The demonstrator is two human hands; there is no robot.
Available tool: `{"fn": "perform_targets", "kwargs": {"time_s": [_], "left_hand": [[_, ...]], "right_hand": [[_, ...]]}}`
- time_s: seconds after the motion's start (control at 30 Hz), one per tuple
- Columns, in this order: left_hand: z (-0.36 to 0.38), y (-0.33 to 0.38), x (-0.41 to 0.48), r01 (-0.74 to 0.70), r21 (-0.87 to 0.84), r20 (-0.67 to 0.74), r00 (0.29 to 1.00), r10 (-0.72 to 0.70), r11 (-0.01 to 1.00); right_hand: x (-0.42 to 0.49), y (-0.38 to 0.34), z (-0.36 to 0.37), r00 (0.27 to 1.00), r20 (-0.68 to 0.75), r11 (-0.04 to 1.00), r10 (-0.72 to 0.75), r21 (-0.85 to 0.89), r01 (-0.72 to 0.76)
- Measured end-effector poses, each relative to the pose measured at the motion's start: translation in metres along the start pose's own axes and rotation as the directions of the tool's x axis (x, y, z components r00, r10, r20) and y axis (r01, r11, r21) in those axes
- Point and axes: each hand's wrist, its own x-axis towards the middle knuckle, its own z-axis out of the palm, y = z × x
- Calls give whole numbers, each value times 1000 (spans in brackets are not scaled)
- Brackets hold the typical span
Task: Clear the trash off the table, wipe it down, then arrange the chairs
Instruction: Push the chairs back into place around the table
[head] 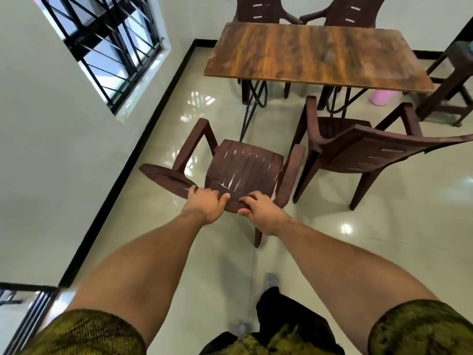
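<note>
A brown plastic armchair stands on the floor just in front of me, its seat facing the wooden table. My left hand and my right hand both grip the top edge of its backrest, fingers curled over it. The tabletop is bare wood with a worn, dusty patch at its right end. A second brown chair stands to the right, its seat part way under the table. Two more brown chairs sit at the table's far side.
A white wall with a barred window runs along the left, with a black skirting at the floor. A pink bin sits under the table's right end. A dark wooden stool stands at the far right. The tiled floor is glossy.
</note>
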Motion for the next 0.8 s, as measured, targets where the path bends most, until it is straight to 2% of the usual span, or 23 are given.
{"fn": "perform_targets", "kwargs": {"time_s": [0.23,0.5,0.8], "left_hand": [[-27,40,78,-184,-45,5,983,184,982],[-54,93,191,-146,-29,-12,989,146,989],[-75,108,249,-141,-80,-33,990,139,987]], "right_hand": [[56,73,-68,997,-12,997,73,14,-73],[127,140,-145,995,-15,992,103,79,-101],[174,168,-182,990,-11,989,143,40,-143]]}}
